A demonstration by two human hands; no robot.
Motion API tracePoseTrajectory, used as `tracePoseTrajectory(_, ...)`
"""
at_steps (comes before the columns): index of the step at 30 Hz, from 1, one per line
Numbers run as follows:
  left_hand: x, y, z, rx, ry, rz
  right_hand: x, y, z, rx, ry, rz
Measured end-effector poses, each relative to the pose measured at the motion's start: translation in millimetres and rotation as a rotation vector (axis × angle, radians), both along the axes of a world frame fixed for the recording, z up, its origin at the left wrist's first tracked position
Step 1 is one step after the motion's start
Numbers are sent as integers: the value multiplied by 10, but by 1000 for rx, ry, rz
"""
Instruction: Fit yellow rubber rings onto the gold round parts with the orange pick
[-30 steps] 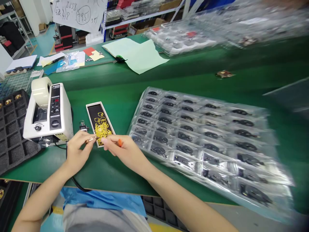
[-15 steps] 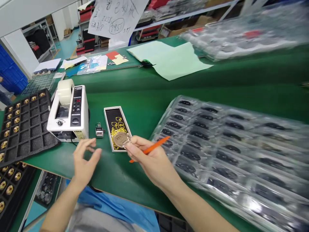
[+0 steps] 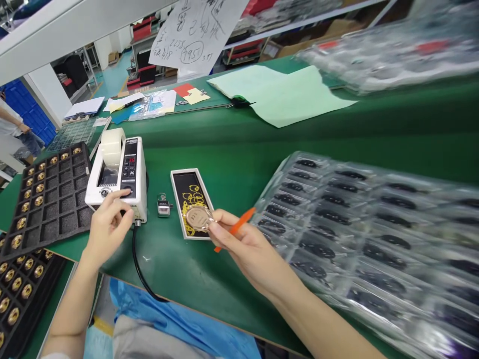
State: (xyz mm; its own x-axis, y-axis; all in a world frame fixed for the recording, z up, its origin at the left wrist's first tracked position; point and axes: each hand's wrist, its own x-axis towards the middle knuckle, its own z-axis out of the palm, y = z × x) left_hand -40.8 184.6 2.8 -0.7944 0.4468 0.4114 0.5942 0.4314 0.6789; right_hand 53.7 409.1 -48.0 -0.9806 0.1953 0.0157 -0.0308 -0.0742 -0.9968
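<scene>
My right hand [image 3: 250,249] pinches a round rose-gold watch case part [image 3: 199,218] by its edge, and an orange pointed tool [image 3: 243,220] lies across the same hand between the fingers. The round part hangs over a white-rimmed box [image 3: 175,185] holding yellow rings [image 3: 194,189]. At the front of the white tape dispenser [image 3: 140,174], my left hand [image 3: 110,222] reaches up with fingers apart and nothing held, one fingertip at the panel's lower button. A roll of clear tape [image 3: 112,144] sits on the dispenser.
A small metal counter [image 3: 163,205] stands between dispenser and box. Black foam trays with gold parts [image 3: 39,201] lie at the left. Clear plastic trays with dark parts [image 3: 333,217] cover the right. Green paper [image 3: 292,94] lies behind. A person [image 3: 17,124] stands far left.
My left hand has moved left and up onto the front of the dispenser. My right hand still holds the round part and the orange tool. The view has shifted slightly.
</scene>
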Motion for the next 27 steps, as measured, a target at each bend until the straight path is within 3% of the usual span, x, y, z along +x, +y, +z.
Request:
tracePoseTrajectory(2,-4,54,127,-138,4,-28,2,13,11,8,11,29)
tracePoseTrajectory(5,61,132,243,-73,-10,-73,8,26,23,-26,-4,97)
tracePoseTrajectory(8,179,235,237,62,-187,-271,10,25,31,-112,-42,197)
tracePoseTrajectory(11,276,368,140,86,-369,-404,6,17,36,-169,-38,306)
tracePoseTrajectory(16,329,501,-6,28,-431,-400,1,2,32,-219,34,381)
tracePoseTrajectory(27,294,512,-80,87,-541,-364,20,15,15,-283,34,441)
